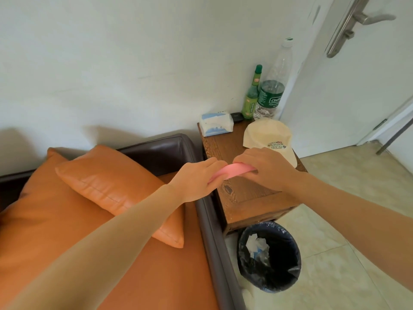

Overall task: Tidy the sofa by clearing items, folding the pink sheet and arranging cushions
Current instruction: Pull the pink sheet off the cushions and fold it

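- We are holding the folded pink sheet (232, 170) over the wooden side table (245, 193), our landmark here; the sheet is sitting between both hands above the table's near half.
- Our left hand (196, 177) is gripping the sheet's left end, fingers curled round it.
- Our right hand (266, 168) is gripping the right end, fingers curled over the top edge.
- Left of the table, an orange cushion (116, 186) is lying on the orange sofa seat (55, 231), leaning toward the dark backrest.
- At the table's far edge we are noting a tissue pack (216, 124), a green bottle (252, 97) and a clear plastic bottle (273, 86), the latter looking nearly empty.
- A cream cap (268, 137) is resting on the table just beyond our right hand.
- Below the table's near end, a lined waste bin (290, 253) is standing on the floor, holding crumpled white paper (257, 243).
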`<state>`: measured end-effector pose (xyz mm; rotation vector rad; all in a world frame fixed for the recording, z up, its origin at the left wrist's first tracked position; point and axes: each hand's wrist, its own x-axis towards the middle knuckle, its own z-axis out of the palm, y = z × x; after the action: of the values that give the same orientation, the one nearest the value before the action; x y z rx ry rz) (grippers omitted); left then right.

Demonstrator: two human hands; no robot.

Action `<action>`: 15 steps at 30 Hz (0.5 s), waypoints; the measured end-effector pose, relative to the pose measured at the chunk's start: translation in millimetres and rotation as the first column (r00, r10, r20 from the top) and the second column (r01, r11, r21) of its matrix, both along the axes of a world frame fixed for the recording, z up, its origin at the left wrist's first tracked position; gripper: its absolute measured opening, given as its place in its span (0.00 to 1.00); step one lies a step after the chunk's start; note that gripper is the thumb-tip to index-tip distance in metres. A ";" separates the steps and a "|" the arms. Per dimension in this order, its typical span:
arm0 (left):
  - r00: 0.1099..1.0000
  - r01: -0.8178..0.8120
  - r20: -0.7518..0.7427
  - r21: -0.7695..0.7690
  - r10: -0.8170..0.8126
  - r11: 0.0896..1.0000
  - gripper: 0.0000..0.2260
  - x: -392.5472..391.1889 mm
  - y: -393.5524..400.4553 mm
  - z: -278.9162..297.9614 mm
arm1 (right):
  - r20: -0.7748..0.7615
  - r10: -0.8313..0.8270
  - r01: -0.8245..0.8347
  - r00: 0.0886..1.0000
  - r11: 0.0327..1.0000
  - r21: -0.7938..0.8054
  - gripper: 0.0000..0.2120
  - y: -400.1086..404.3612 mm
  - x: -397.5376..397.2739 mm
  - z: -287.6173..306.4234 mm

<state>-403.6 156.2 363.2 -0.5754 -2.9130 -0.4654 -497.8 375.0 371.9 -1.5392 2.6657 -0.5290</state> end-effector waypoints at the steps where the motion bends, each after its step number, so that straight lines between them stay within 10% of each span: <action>1: 1.000 -0.009 0.014 -0.007 0.009 1.000 0.16 -13.2 0.4 -6.8 | -0.002 0.000 0.000 1.000 1.000 0.010 0.11 -1.4 -13.6 -6.9; 15: 0.975 -0.203 0.055 -0.174 0.215 0.964 0.18 -174.9 -26.8 -111.8 | -0.015 0.036 -0.035 0.999 0.996 0.076 0.12 -52.4 -186.0 -116.8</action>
<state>-578.5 129.4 251.3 -0.2679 -3.0580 -0.2207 -683.9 322.7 255.1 -1.5736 2.6315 -0.4103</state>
